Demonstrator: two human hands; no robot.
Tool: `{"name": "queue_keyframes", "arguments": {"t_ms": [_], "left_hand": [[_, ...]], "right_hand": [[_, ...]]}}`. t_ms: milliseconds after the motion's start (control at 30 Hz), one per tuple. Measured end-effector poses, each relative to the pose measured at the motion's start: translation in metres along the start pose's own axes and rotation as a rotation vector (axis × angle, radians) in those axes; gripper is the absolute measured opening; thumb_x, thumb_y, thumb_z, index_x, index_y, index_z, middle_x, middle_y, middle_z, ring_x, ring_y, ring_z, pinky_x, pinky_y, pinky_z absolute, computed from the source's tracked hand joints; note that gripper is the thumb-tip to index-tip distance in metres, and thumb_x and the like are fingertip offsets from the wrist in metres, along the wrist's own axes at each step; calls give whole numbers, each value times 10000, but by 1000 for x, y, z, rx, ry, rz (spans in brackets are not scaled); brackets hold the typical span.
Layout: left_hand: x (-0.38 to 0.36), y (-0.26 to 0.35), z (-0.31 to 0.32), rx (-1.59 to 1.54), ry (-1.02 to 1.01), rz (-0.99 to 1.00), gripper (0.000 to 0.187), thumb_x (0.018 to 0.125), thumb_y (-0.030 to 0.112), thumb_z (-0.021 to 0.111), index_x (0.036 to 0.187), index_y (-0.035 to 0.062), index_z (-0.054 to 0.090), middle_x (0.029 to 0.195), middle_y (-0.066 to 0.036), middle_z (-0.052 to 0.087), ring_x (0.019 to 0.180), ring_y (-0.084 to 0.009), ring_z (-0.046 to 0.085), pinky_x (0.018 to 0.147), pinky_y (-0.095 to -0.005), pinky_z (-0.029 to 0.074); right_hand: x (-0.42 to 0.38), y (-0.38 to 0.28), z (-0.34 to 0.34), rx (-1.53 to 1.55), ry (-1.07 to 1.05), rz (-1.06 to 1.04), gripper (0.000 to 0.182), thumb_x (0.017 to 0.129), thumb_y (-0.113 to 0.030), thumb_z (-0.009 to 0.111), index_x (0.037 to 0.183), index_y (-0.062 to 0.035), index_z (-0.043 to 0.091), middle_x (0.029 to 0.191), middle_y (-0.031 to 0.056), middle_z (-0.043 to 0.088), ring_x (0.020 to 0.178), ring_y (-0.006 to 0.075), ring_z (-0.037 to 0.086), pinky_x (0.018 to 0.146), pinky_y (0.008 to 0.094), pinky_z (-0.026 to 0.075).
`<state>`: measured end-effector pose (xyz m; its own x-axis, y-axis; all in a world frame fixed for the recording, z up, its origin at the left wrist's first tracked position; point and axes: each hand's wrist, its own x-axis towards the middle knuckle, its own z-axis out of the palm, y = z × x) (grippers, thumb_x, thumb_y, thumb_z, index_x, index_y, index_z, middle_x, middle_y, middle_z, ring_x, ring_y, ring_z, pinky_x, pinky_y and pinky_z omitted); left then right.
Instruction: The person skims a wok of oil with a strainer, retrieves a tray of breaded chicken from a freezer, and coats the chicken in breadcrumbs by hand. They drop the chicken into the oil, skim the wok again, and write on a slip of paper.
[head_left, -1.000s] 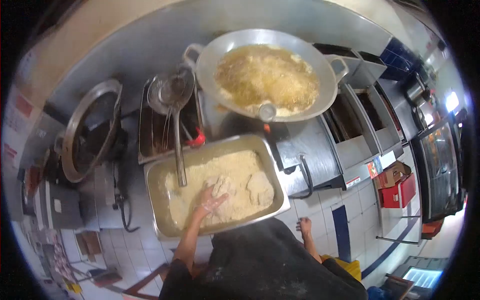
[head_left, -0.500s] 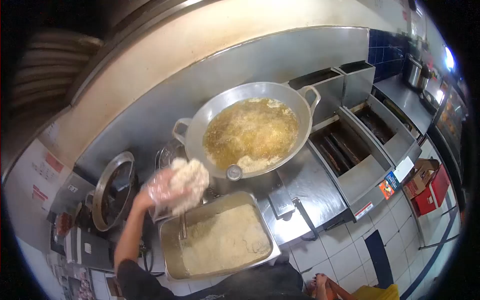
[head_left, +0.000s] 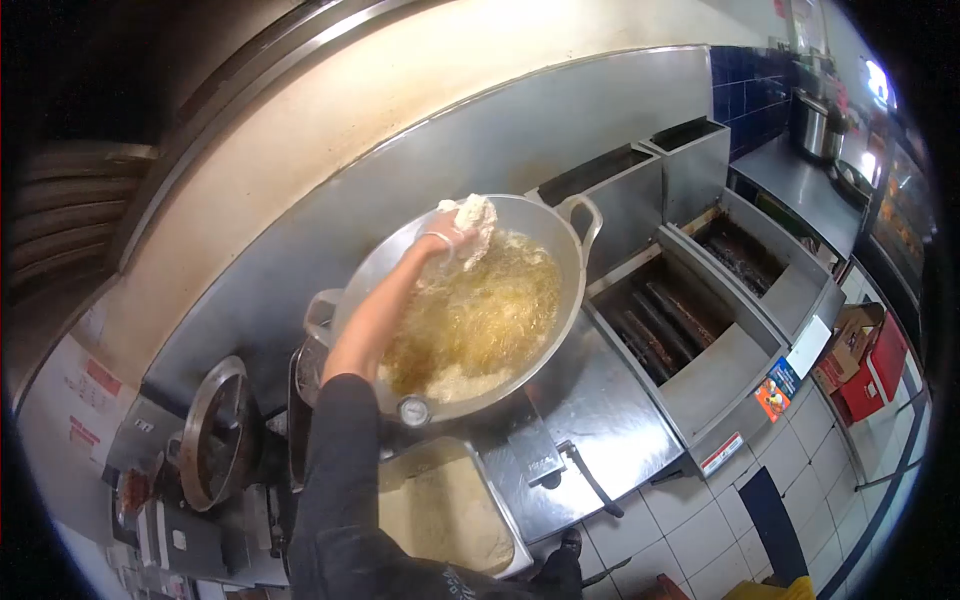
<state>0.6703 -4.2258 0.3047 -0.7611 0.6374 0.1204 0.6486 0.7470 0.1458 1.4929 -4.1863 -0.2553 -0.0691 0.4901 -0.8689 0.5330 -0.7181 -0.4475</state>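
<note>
My left hand [head_left: 447,236], in a clear plastic glove, is closed on a flour-coated chicken piece [head_left: 476,222]. It holds the piece at the far left inside of a large two-handled wok [head_left: 375,262], above the oil. Bubbling yellow oil [head_left: 480,320] fills the wok, with pale foam and coated bits along the near side. A round dial thermometer [head_left: 413,410] sits at the near rim. Below my forearm, a steel pan of flour [head_left: 440,515] is partly covered by my sleeve. My right hand is out of view.
Right of the wok stand fryer basins [head_left: 665,320] and a steel counter [head_left: 600,430]. A second, dark-stained pan [head_left: 212,435] leans at the left. A red cool box [head_left: 868,375] is at the far right. Yellow cloth [head_left: 795,590] shows at the bottom edge.
My left hand has swung from above the flour pan up and right to the wok's far side, still gripping the coated piece. The view has shifted; another person's hands have left it.
</note>
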Motion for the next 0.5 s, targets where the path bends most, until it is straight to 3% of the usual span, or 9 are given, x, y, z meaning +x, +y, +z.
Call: {"name": "queue_keyframes", "arguments": {"t_ms": [67,100,233,300,333,433,500], "left_hand": [[41,-17,51,-37,89,60,679,755,462,666,1276,52,518,1218,-245,573,1101,-369,562,929,-428,448],[44,-7,62,0,138,-40,710,747,482,661,1289,51,503,1215,-248,574,1118,-386,547,937,-449,440],[61,-10,109,-35,290,1,758,740,513,652,1295,25,486,1198,-252,580,1121,-401,539,940,-465,433],[59,-12,108,68,62,-11,789,732,595,649,1224,-14,548,1214,-283,566,1157,-374,541,969,-452,431],[54,-13,103,69,62,-15,789,732,595,649,1224,-14,548,1214,-283,566,1157,-374,541,969,-452,431],[39,8,64,257,-560,-25,634,804,493,619,1213,10,573,1235,-237,576,1156,-352,547,992,-406,426],[-10,13,3,120,-175,199,607,811,510,606,1167,19,599,1178,-202,621,1065,-350,598,932,-417,467]], "right_hand": [[-5,-3,5,0,25,13,140,889,-101,464,797,-17,529,581,93,491,420,199,476,338,347,415],[-9,-3,6,5,39,17,141,889,-102,466,796,-18,528,581,92,490,420,199,474,338,348,414],[-19,-4,18,19,69,22,145,891,-107,470,790,-19,524,581,92,488,420,199,470,338,350,411],[-22,-3,23,24,71,21,147,892,-109,472,788,-19,522,581,92,487,420,199,467,339,351,409],[-23,-2,25,25,70,15,148,893,-110,473,786,-19,521,581,92,487,420,199,466,339,351,409],[-31,-2,33,27,76,0,152,894,-114,476,782,-20,518,581,92,485,419,199,463,339,353,406],[-35,-1,31,33,75,-2,155,895,-116,478,780,-20,516,581,92,484,419,199,460,339,354,405]]}}
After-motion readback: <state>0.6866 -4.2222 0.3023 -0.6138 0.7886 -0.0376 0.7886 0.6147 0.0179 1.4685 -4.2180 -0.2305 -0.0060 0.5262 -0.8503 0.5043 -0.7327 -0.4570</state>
